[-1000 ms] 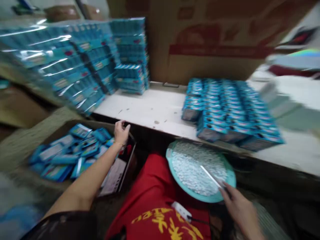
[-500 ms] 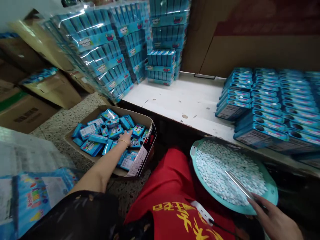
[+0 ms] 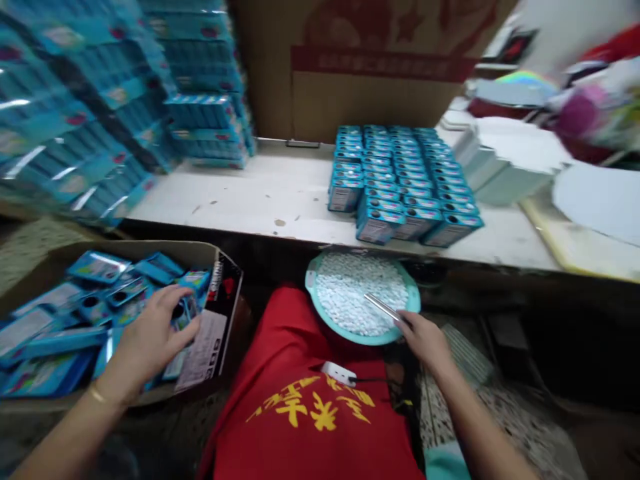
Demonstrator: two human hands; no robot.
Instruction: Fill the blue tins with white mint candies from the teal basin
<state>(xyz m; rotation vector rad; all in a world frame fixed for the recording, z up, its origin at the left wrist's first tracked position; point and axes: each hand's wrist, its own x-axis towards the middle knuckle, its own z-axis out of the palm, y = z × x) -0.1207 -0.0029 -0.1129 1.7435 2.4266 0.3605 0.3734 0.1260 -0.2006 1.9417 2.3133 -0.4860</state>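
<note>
My left hand is over the cardboard box on the left, its fingers closed around a small blue candy box with a dark round spot on it. Many similar blue boxes lie jumbled below and beside it. On the right, my right hand grips one end of a slim metal tube; whether it is a scoop I cannot make out. The tube's other end rests at the small white pellets filling a turquoise basin.
A white worktop runs across ahead, bearing rows of upright blue boxes. Wrapped stacks of blue cartons stand at the back left. White card sheets are piled at right. A white power strip rests on the red apron.
My left hand has lifted a small blue box from the pile. The view has swung to the right. My right hand still holds the metal tube over the basin.
</note>
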